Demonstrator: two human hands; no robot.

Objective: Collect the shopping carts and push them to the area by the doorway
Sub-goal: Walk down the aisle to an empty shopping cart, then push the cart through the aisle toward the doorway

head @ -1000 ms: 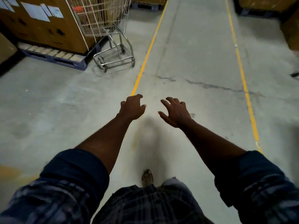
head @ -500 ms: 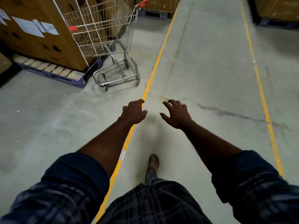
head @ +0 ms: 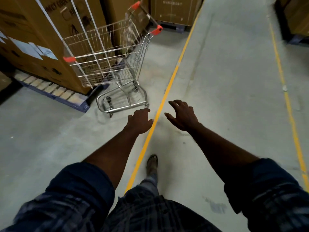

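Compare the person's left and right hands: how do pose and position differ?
The left hand has fingers loosely curled downward; the right hand has fingers spread and hooked.
The left hand lies left of the near yellow painted floor line; the right hand lies right of it.
In the image the left hand sits nearer the silver wire shopping cart than the right hand.
Both reach forward and hold nothing.

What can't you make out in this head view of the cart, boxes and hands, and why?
Head view:
Doorway: outside the frame.
Labels on the left box: too blurred to read.
Its top: cut off by the top edge.
Cart: one near wheel hidden behind the left hand.
Second foot: hidden under the shirt.
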